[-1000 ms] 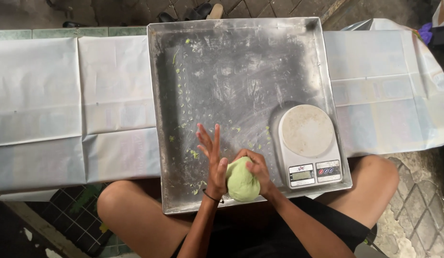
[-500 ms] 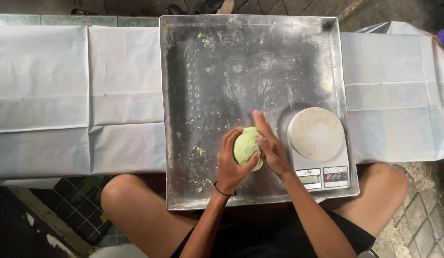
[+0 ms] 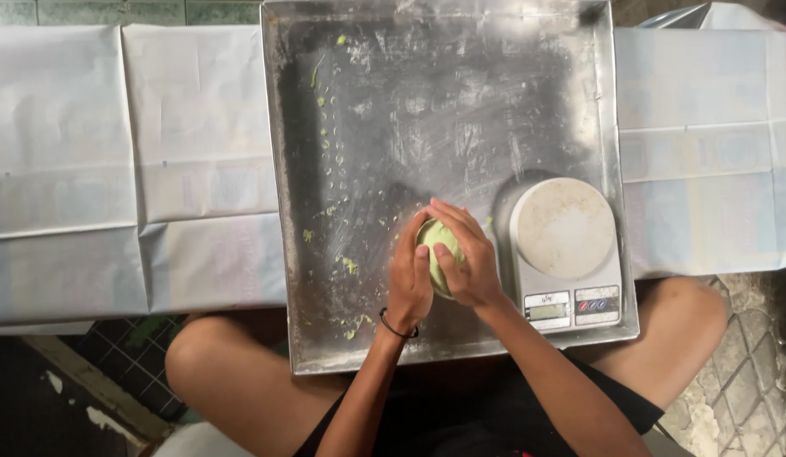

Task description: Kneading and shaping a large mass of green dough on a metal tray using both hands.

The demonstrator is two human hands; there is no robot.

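A pale green ball of dough (image 3: 434, 241) is cupped between both my hands over the near part of a large floured metal tray (image 3: 461, 93). My left hand (image 3: 407, 279) presses against its left side, with a dark band at the wrist. My right hand (image 3: 462, 254) covers its top and right side, fingers curled over it. Most of the dough is hidden by my fingers.
A white digital kitchen scale (image 3: 566, 250) stands in the tray's near right corner, close beside my right hand. Green dough crumbs (image 3: 349, 265) dot the tray's left part. White paper sheets (image 3: 114, 169) cover the table on both sides. My bare knees sit below the tray.
The dough ball went from the tray's near edge up onto the tray beside the scale. My left hand, earlier flat and spread, has closed against the dough, and my right hand now wraps over it.
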